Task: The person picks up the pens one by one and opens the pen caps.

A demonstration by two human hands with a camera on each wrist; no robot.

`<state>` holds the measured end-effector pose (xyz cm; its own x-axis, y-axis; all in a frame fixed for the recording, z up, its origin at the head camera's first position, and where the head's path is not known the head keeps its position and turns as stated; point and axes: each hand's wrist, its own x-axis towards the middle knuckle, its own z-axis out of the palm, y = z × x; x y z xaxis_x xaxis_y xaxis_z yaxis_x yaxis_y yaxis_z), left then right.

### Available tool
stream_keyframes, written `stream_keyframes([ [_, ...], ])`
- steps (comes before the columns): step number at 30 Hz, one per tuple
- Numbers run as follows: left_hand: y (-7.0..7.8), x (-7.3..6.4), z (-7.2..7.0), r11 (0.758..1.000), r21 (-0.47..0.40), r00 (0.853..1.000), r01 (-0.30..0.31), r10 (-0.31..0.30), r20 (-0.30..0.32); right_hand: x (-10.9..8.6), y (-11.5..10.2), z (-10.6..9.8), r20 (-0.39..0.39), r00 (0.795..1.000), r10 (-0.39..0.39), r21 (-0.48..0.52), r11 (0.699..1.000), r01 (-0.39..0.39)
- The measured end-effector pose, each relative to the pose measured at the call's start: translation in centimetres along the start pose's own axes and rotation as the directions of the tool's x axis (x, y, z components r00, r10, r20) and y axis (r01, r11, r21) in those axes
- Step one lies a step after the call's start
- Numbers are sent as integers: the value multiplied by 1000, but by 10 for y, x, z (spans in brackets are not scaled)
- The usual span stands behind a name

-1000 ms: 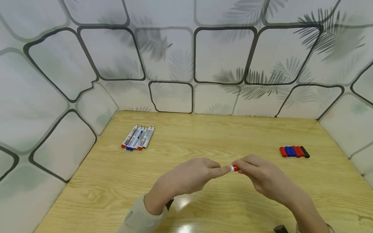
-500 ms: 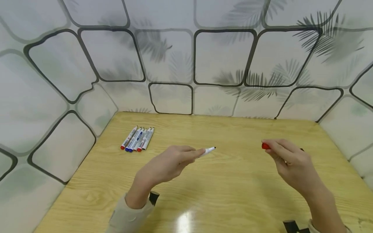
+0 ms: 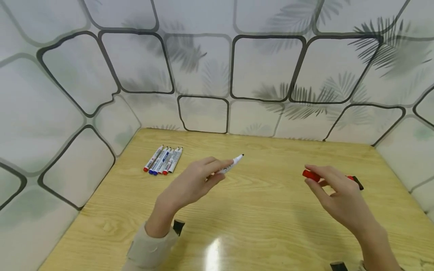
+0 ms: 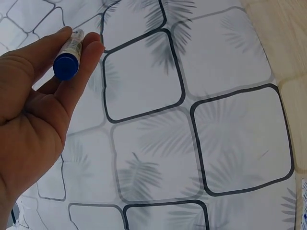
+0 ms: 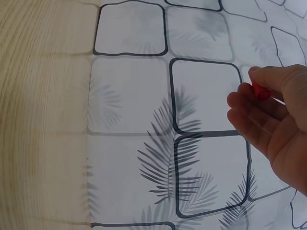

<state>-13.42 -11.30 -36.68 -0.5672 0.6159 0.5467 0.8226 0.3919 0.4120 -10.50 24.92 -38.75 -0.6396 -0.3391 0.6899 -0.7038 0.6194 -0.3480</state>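
Note:
My left hand [image 3: 194, 184] pinches a white marker [image 3: 230, 165] between thumb and fingers, its dark bare tip pointing up and to the right. In the left wrist view the marker's blue rear end [image 4: 66, 66] faces the camera. To the right, my right hand [image 3: 342, 195] holds a red marker cap [image 3: 310, 175] at its fingertips. The same cap [image 5: 260, 91] shows between thumb and fingers in the right wrist view. Both hands are raised over the wooden table, well apart from each other.
Several white markers [image 3: 164, 160] with red and blue ends lie side by side at the back left of the table [image 3: 257, 210]. Behind the right hand, a black cap [image 3: 358, 183] and a bit of red show from a row mostly hidden. Patterned cloth walls [image 3: 203, 82] enclose the table.
The red cap has come off the marker, and the hands have drawn apart. My right hand went right and up with the cap; my left went left and up with the marker, tilting its tip upward.

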Motion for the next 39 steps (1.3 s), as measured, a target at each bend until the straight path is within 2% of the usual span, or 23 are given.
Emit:
stream_keyframes([
  [8,-3,0,-3,998,-61,996,20,-25,-84,0,-1,2,-16,1000,12,5,1000,-12],
  [11,-5,0,-4,998,-38,994,44,-48,-101,-1,0,3,-8,1000,14,9,1000,-14],
  [15,-12,-1,-6,996,37,988,76,-70,-138,-1,2,2,-10,1000,5,12,1000,-5],
  [18,-18,-4,-8,991,73,978,115,-100,-185,-1,4,2,-11,1000,5,18,1000,-5],
  [21,-26,-8,-12,985,60,962,163,-145,-233,-2,5,3,-7,1000,10,30,1000,-10],
  [25,-41,-9,-19,970,58,944,236,-215,-251,-3,7,0,-23,1000,13,35,999,-12],
  [27,-50,-10,-23,952,75,932,297,-272,-240,-3,7,-1,-34,999,15,30,999,-14],
  [29,-58,-10,-27,924,100,914,370,-343,-218,-4,7,-2,-36,999,16,32,999,-15],
  [32,-71,-11,-31,869,129,874,478,-456,-168,-4,6,0,-17,1000,21,40,999,-21],
  [36,-87,-14,-30,806,183,827,562,-555,-95,-3,6,3,-8,1000,14,47,999,-14],
  [39,-98,-18,-29,776,213,801,594,-596,-64,-2,6,5,-7,1000,9,48,999,-8],
])
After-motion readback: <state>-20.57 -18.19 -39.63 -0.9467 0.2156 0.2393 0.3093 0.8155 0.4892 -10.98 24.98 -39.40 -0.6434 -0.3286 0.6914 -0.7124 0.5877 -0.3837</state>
